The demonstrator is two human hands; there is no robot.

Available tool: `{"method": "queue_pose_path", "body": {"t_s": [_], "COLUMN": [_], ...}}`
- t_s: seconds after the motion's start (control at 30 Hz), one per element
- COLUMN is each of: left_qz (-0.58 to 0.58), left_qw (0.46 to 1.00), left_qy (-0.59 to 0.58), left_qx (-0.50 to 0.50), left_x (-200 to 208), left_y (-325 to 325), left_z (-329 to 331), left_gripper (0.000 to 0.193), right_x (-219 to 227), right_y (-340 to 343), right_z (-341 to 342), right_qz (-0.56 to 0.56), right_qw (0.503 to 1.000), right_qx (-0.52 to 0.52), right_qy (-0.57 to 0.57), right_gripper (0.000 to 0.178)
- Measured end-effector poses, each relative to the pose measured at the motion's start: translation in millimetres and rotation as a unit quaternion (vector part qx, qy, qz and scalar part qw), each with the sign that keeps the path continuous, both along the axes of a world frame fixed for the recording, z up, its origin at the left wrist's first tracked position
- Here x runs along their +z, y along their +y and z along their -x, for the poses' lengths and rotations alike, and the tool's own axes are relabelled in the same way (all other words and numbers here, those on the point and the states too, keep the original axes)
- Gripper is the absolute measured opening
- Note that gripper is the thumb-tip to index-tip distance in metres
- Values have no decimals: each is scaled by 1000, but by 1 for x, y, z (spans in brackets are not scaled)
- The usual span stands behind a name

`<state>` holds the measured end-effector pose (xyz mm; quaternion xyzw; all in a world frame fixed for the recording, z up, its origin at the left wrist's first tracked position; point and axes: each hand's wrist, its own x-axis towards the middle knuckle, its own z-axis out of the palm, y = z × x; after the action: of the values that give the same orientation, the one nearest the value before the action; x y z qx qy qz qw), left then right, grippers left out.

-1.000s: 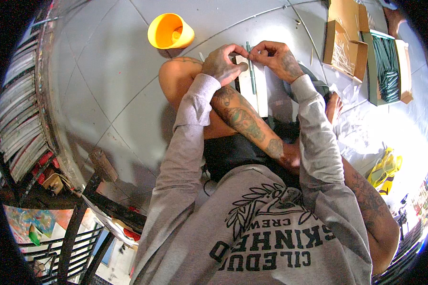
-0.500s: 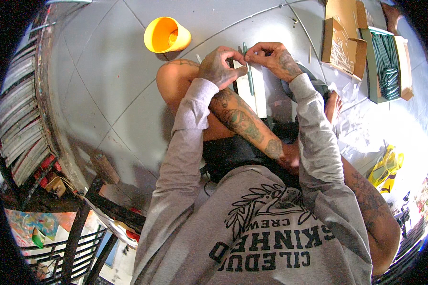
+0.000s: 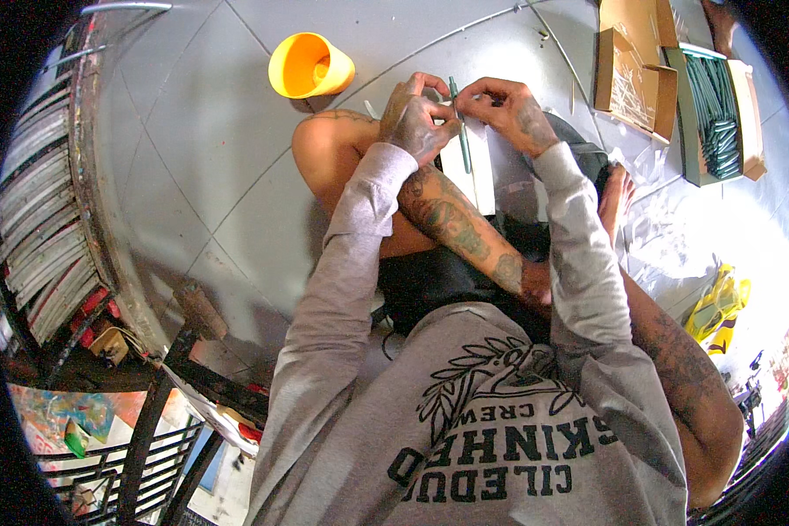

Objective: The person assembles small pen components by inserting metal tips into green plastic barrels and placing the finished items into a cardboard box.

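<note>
A slim dark green pen (image 3: 465,151) runs lengthwise between my hands, its upper end poking out past my fingers. My left hand (image 3: 419,121) is closed, its bent fingers and thumb meeting at the upper part of the pen. From the other side my right hand (image 3: 510,114) pinches the same part with thumb and forefinger. Any small piece between the fingertips is hidden. Beneath the pen a flat white piece (image 3: 475,186) lies by my tattooed shin.
A yellow cup (image 3: 291,70) stands on the grey tiled floor beyond my left knee. At the far right sit an open cardboard box (image 3: 618,66) with thin pale sticks and a box of dark green pens (image 3: 712,114). Clear plastic (image 3: 657,237) and a yellow bag (image 3: 714,307) lie nearer.
My left hand has shifted slightly right and its fingers have curled differently around the pen's upper part. The right hand stays nearly in place. The whole view has moved a little.
</note>
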<state>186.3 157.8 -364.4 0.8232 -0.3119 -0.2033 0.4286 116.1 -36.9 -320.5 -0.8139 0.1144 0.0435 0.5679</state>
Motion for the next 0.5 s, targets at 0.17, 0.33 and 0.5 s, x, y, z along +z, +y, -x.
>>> {"method": "queue_pose_path", "body": {"t_s": [0.17,0.33,0.5], "left_qz": [-46,-76,-74], "left_qw": [991,992,991], "left_qy": [-130,-100,-111], "left_qx": [3,0,1], "left_x": [29,33,40], "left_y": [-4,1,5], "left_z": [7,5,3], "left_gripper": [18,22,21], "right_x": [26,28,18], "right_y": [25,47,43], "right_z": [40,62,72], "right_qz": [88,-243,-318], "right_qw": [973,882,903], "right_qx": [-116,-268,-208], "right_qy": [181,303,201], "right_gripper": [54,55,42]}}
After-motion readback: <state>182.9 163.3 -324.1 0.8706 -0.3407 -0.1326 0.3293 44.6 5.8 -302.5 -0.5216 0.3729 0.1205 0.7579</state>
